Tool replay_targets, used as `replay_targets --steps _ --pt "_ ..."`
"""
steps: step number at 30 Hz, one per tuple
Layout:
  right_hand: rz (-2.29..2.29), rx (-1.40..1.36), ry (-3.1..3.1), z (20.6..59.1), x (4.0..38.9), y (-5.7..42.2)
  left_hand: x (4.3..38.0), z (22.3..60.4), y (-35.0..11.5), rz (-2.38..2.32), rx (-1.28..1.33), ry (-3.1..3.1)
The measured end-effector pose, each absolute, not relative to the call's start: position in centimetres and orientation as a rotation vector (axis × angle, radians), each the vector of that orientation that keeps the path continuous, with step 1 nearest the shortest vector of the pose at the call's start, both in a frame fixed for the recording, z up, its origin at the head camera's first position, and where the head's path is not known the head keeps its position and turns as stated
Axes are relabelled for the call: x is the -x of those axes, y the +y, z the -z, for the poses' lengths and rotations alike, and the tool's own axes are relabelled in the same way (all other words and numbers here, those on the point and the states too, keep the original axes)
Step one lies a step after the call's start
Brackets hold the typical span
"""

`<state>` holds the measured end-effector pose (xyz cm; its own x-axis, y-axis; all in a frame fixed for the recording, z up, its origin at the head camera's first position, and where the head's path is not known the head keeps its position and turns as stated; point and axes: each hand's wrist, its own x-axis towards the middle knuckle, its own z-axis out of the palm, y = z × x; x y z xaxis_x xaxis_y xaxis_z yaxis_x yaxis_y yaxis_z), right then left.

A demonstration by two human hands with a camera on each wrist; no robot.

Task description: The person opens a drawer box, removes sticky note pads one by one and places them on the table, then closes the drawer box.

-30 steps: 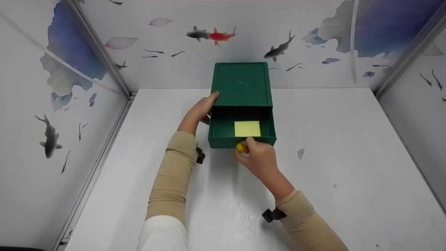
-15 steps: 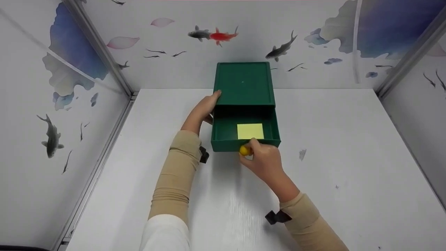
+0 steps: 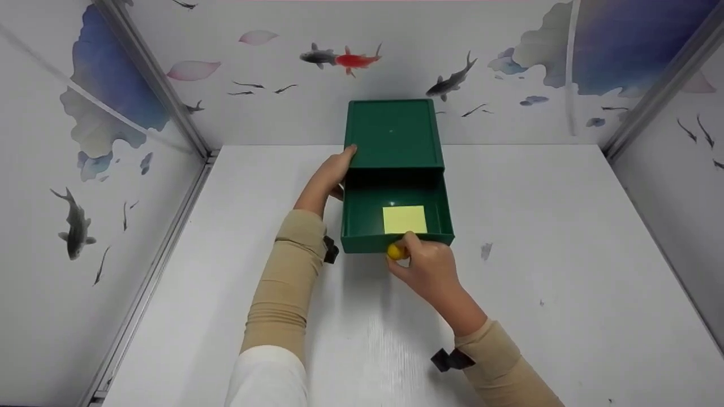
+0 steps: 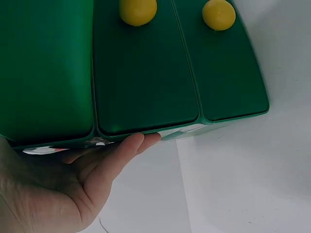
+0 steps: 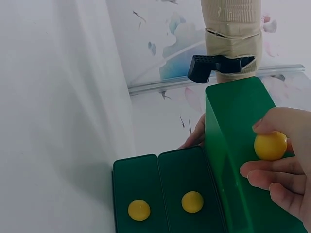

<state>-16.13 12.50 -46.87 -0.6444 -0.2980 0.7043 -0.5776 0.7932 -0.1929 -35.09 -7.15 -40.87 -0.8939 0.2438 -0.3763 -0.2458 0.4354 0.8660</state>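
The head view has, nearest, the right hand (image 3: 428,263), its fingers pinching the yellow knob (image 3: 395,252) midway along the front of the top drawer (image 3: 366,245); that green drawer stands well out of the cabinet (image 3: 393,134), its inside showing; behind the front wall a pale yellow note (image 3: 404,220) lies flat on the drawer floor, right of the middle and near the front edge; farther back the left hand (image 3: 334,169) rests against the cabinet's left side, thumb at the top edge, holding nothing in its fingers; the left wrist view shows two lower drawers (image 4: 146,73), their fronts side by side, a yellow knob on each; the cabinet stands toward the far edge of the bench (image 3: 537,226), about midway between its far corners; the walls seem plastic, stiff and light, so the whole body probably slides easily unless braced at the side; the knob looks smooth and perhaps slippery, best taken from opposite sides; the note, thin and easily creased, lifts best by a corner; beyond rises a wall painted with fish (image 3: 358,60).
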Motion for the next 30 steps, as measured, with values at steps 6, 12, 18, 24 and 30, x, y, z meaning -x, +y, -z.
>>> replay_targets --steps 6,12,18,24,30 --pt "-0.524 -0.655 -2.278 47.2 15.7 12.4 35.2 40.8 -7.2 -1.462 0.005 2.237" --pt "-0.527 -0.68 -2.258 47.6 15.2 12.6 35.1 40.8 -7.2 -1.454 0.011 2.233" --pt "-0.561 -0.687 -2.33 47.2 14.7 13.0 35.2 40.9 -7.2 -1.443 -0.001 2.241" --pt "-0.601 -0.747 -2.405 46.1 14.0 13.7 35.2 41.0 -7.2 -1.444 -0.005 2.247" --pt "-0.604 -0.752 -2.405 44.5 13.1 14.4 35.3 41.1 -7.3 -1.449 -0.004 2.251"
